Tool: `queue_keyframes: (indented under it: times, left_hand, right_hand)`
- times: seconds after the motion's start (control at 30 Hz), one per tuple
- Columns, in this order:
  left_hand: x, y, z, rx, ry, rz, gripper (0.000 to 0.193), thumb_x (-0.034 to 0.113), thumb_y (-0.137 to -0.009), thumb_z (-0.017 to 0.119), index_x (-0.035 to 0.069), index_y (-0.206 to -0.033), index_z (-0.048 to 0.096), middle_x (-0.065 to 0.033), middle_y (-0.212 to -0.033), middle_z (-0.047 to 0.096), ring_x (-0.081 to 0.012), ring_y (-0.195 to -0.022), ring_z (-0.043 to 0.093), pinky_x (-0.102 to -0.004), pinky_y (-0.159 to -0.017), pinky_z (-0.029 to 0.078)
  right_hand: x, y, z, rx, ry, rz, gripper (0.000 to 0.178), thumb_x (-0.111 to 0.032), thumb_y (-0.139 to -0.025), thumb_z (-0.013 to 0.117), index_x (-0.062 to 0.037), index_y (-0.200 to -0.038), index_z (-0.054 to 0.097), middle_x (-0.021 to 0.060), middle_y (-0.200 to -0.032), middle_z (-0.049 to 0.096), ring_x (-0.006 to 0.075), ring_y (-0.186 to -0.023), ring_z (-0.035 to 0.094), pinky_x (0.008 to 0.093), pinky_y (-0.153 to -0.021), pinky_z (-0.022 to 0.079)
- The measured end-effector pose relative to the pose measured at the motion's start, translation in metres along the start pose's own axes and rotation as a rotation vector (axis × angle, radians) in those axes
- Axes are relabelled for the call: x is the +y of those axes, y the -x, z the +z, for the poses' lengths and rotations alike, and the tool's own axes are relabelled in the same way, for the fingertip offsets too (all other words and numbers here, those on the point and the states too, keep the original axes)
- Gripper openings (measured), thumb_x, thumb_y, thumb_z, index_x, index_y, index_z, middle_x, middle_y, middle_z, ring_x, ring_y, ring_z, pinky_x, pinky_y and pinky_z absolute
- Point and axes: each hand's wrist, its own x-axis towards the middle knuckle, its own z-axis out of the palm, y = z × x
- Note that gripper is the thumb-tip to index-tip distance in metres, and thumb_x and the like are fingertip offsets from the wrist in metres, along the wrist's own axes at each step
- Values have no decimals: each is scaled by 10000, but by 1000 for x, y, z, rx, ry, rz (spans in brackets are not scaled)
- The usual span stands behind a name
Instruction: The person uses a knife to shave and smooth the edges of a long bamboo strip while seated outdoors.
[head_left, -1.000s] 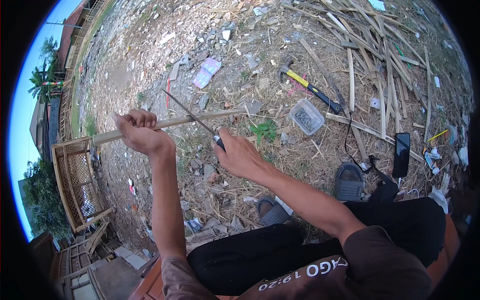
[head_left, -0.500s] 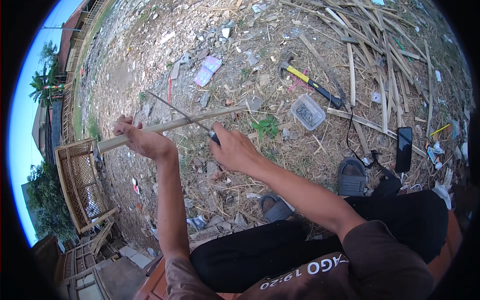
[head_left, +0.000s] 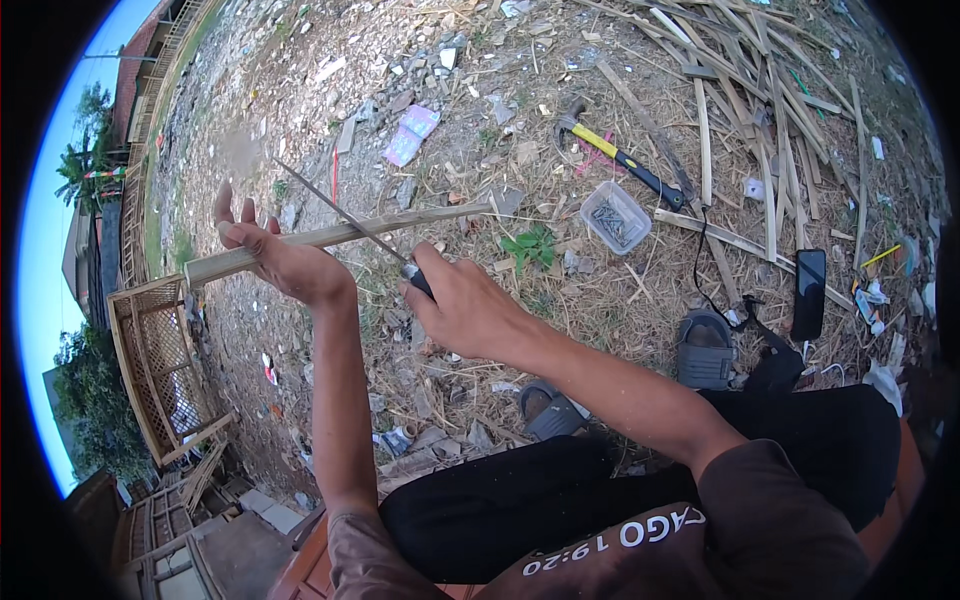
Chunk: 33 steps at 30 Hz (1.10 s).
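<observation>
The wooden strip (head_left: 330, 235) slanted across the space ahead of the person, its near end out past the left hand (head_left: 295, 268); whether its far end touched the ground could not be told. The left hand's fingers, curled tightly a second earlier, had uncurled and stood apart while the wood lay against the hand; how firmly it was pinched there was hidden. The looser hold probably steadied the strip less.

Over the strip crossed the blade of a long knife (head_left: 340, 210), its tip pointing away to the left. The right hand (head_left: 470, 305) was closed firmly around the dark handle. The crossing point had shifted a little toward the left hand, so less wood lay between fingers and blade. Whether the edge bit into the wood was too small to see.

Beyond the right hand lay a low green plant (head_left: 530, 248), a clear tub (head_left: 604, 194) of nails (head_left: 612, 222) and a yellow-and-black hammer (head_left: 622, 160). Farther right were a phone (head_left: 810, 295) and a heap of wood strips (head_left: 704, 140); at far left stood a lattice frame (head_left: 163, 375).
</observation>
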Motion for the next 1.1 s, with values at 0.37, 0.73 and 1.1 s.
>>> queue_keyframes:
  times: [0.37,0.73,1.1]
  left_hand:
    - [-6,-10,4,-65,23,133,661,563,-991,120,115,-1326,474,-52,-1489,285,-228,-1338,318,-460,-1082,200]
    - [-9,-7,-8,-47,-21,114,619,530,-1003,130,116,-1416,334,-77,-1463,316,-258,-1338,306,-458,-1095,218]
    - [0,-9,3,-36,-25,159,650,573,-982,123,138,-1413,338,-54,-1460,334,-265,-1317,317,-473,-1103,221]
  right_hand:
    - [8,-9,-2,30,-50,57,256,-169,-902,531,73,-934,450,296,-660,590,476,-659,618,520,-639,492]
    - [12,-6,7,68,28,35,237,-151,-895,539,57,-931,431,295,-633,580,492,-638,598,540,-601,468]
    - [4,-2,-4,54,-21,68,259,-188,-909,537,42,-956,425,273,-641,569,470,-619,581,512,-593,433]
